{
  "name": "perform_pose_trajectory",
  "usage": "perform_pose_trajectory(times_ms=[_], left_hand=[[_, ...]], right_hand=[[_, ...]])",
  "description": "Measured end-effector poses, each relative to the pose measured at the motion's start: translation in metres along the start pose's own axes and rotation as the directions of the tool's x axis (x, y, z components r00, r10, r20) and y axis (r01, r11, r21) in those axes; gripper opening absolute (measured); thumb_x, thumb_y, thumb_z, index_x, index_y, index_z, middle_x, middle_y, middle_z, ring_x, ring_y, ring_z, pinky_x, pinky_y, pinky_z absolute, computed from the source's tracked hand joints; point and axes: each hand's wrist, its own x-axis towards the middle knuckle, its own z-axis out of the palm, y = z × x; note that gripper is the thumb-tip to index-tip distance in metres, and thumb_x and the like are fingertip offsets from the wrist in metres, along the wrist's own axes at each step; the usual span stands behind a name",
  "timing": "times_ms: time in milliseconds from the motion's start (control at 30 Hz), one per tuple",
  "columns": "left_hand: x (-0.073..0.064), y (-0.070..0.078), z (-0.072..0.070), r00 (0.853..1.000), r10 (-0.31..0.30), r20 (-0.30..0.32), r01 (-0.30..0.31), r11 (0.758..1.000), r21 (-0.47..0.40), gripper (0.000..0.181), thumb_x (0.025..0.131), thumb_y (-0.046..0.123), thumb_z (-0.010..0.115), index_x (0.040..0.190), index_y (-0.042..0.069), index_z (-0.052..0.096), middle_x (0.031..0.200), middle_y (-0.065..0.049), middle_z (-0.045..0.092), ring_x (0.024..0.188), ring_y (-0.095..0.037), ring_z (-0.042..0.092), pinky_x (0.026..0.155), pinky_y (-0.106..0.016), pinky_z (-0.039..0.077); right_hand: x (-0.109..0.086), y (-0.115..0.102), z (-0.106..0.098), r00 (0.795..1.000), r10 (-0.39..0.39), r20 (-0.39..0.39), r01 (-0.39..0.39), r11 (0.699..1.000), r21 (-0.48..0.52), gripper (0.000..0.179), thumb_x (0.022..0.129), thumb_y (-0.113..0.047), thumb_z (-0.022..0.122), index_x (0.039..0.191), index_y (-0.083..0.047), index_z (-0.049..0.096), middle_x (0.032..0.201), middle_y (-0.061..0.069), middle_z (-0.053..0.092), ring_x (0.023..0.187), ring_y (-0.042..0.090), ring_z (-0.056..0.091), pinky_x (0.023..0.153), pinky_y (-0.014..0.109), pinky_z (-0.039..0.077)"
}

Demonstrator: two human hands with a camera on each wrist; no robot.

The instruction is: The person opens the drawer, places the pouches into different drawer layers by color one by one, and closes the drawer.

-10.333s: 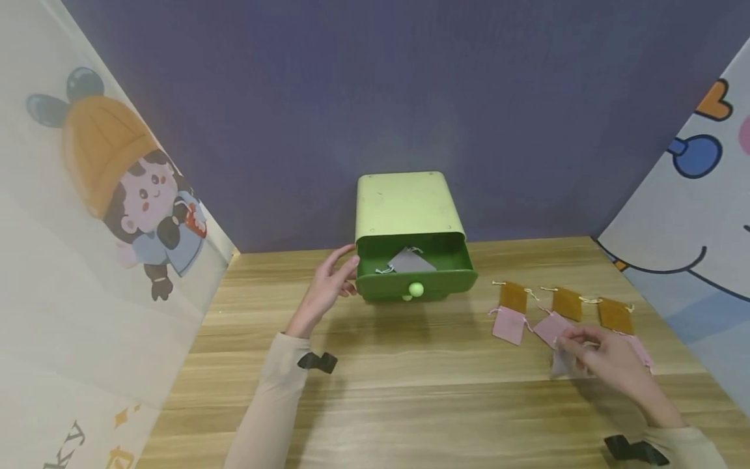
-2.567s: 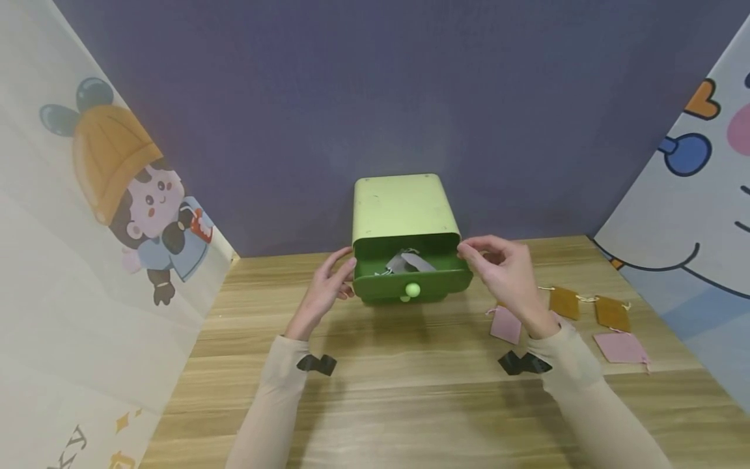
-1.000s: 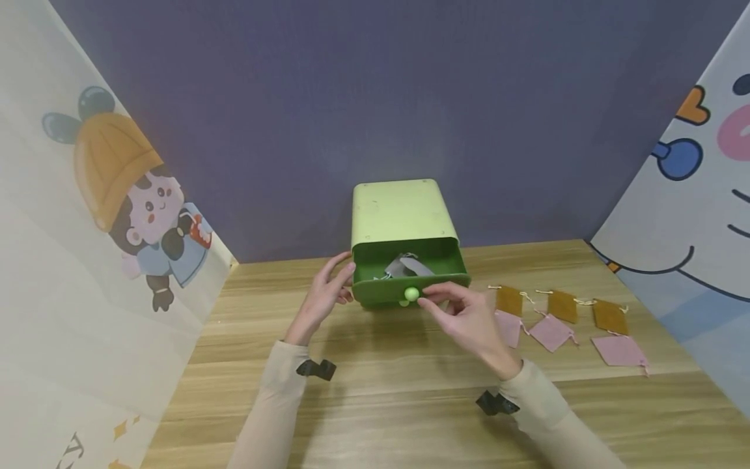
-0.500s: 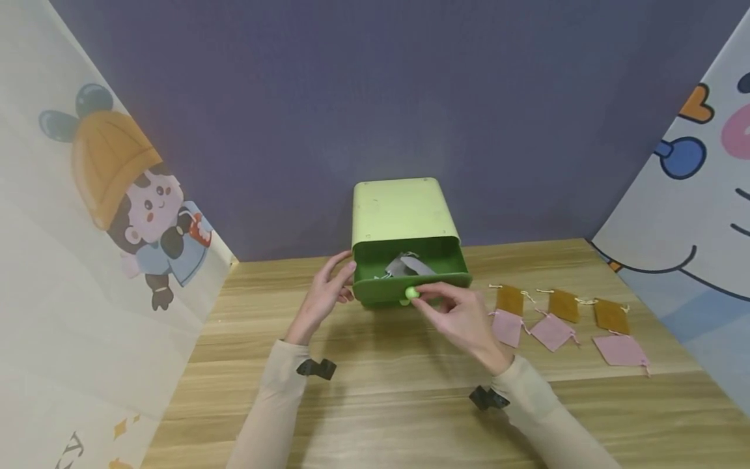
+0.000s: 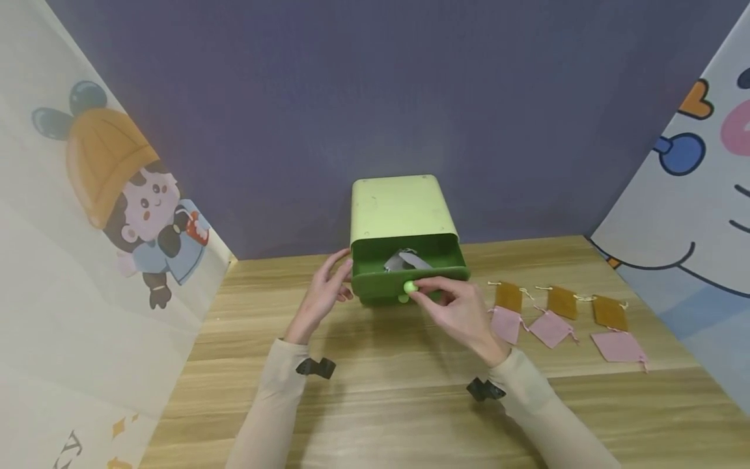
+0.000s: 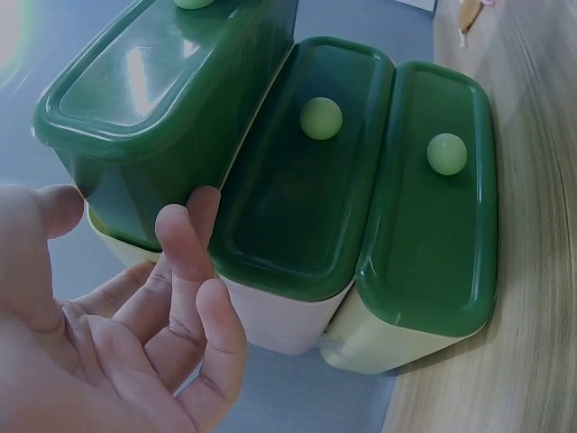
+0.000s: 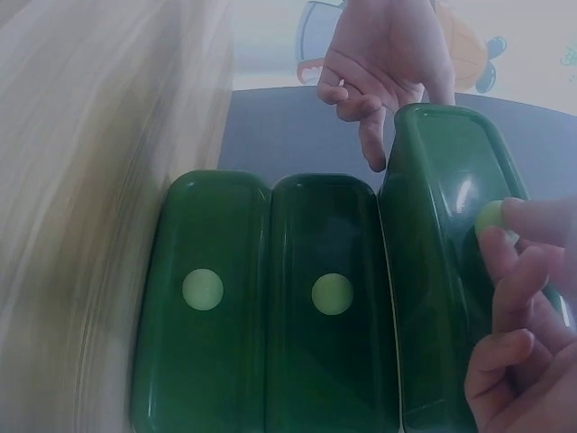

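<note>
- My right hand [image 5: 463,316] pinches the pale green knob [image 5: 410,287] of the top drawer [image 5: 375,284] between thumb and fingers.
- My left hand [image 5: 316,294] grasps nothing; its loosely spread fingers lie against the left side of the cabinet [image 5: 404,207].
- That green cabinet stands by the middle of the desk's [image 5: 375,404] back edge, its top drawer jutting out.
- Grey pouches [image 5: 416,260] overlap inside this drawer.
- The two lower drawers [image 7: 334,370] sit shut beneath.
- Toward the desk's right edge I have three brown pouches [image 5: 562,303] in a row, with three pink pouches [image 5: 551,328] just in front.
</note>
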Motion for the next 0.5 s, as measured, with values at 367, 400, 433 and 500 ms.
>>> perform_pose_trajectory(times_ms=[367, 400, 433, 500], left_hand=[[0.0007, 0.0003, -0.0021, 1.000, -0.003, 0.005, 0.003, 1.000, 0.013, 0.057, 0.114, 0.041, 0.049, 0.165, 0.017, 0.040, 0.130, -0.032, 0.067, 0.071, -0.018, 0.069, 0.075, -0.034, 0.060], [0.0005, 0.0001, -0.0020, 1.000, -0.003, 0.005, 0.003, 1.000, 0.014, 0.057, 0.114, 0.041, 0.050, 0.165, 0.018, 0.040, 0.130, -0.032, 0.067, 0.071, -0.019, 0.069, 0.076, -0.036, 0.061], [0.0003, -0.0002, -0.0018, 1.000, -0.002, 0.006, 0.002, 1.000, 0.017, 0.057, 0.114, 0.041, 0.049, 0.165, 0.018, 0.040, 0.130, -0.032, 0.067, 0.072, -0.018, 0.069, 0.077, -0.037, 0.061], [0.0001, -0.0009, -0.0014, 1.000, 0.001, 0.004, -0.001, 1.000, 0.022, 0.056, 0.114, 0.040, 0.049, 0.165, 0.018, 0.041, 0.130, -0.032, 0.068, 0.074, -0.019, 0.070, 0.077, -0.037, 0.061]], right_hand=[[0.0054, -0.0012, 0.0021, 0.999, 0.044, -0.012, -0.044, 0.999, 0.002, 0.017, 0.088, -0.015, 0.089, 0.104, -0.016, 0.085, 0.086, -0.001, 0.081, 0.047, 0.002, 0.046, 0.043, 0.018, 0.038], [0.0055, -0.0011, 0.0022, 0.999, 0.050, -0.012, -0.050, 0.999, 0.003, 0.017, 0.088, -0.015, 0.089, 0.104, -0.016, 0.085, 0.086, -0.001, 0.081, 0.047, 0.002, 0.045, 0.043, 0.018, 0.037], [0.0055, -0.0011, 0.0023, 0.998, 0.058, -0.011, -0.058, 0.998, 0.004, 0.017, 0.088, -0.016, 0.089, 0.104, -0.017, 0.085, 0.086, -0.002, 0.081, 0.047, 0.002, 0.045, 0.043, 0.018, 0.037], [0.0057, -0.0011, 0.0024, 0.998, 0.070, -0.008, -0.070, 0.998, 0.007, 0.016, 0.089, -0.017, 0.088, 0.104, -0.018, 0.085, 0.086, -0.002, 0.081, 0.047, 0.002, 0.045, 0.043, 0.018, 0.036]])
